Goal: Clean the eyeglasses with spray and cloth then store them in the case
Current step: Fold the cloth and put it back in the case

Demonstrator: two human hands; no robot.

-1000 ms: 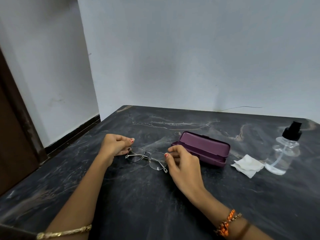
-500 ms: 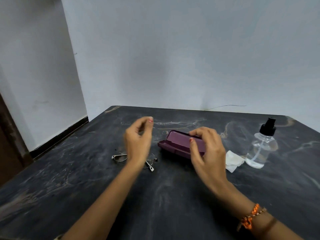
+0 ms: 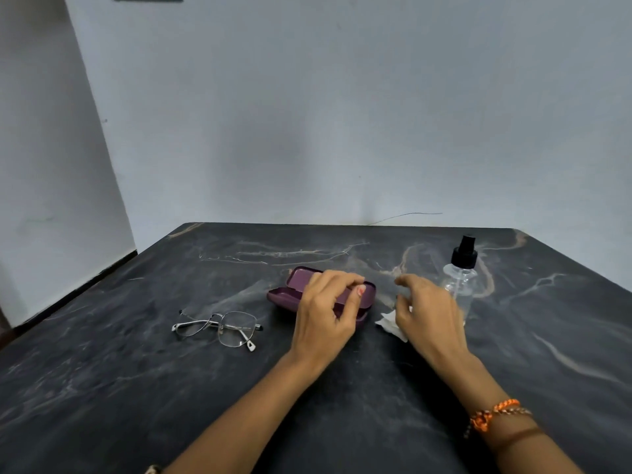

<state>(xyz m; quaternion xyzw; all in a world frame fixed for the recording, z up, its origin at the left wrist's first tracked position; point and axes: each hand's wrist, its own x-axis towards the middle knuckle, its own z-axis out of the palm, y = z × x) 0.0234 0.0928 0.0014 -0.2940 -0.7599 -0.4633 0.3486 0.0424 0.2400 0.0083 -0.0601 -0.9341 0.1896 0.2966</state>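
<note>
Black marble-look table (image 3: 136, 388), and everything is laid out in a row on it. Going left to right: the eyeglasses (image 3: 219, 328) are lying unfolded at about 9 o'clock from the left hand, well apart from it, nobody touching them. Thin silver wire frame, clear lenses, so I'd guess super light and a bit bendy. Take them by the bridge or a temple arm, not the lenses, or you just add smudges before cleaning.

Next is the purple case (image 3: 290, 295), open, hard shell by the look of it. The left hand (image 3: 325, 316) hovers in front of it with fingers loosely curled, holding nothing as far as I can see; can't tell if the fingertips actually touch the case.

Then the white cloth (image 3: 388, 323), soft and crumpled, half hidden under the right hand (image 3: 427, 316) at its 9 o'clock. That hand's fingers are relaxed and curled, gripping nothing, and seem headed for the cloth or the spray bottle (image 3: 461, 278) at its 1 o'clock. The bottle is clear plastic with a black pump top, probably light and easy to tip, so grab it round the body.

Nothing's been sprayed yet, I reckon.
</note>
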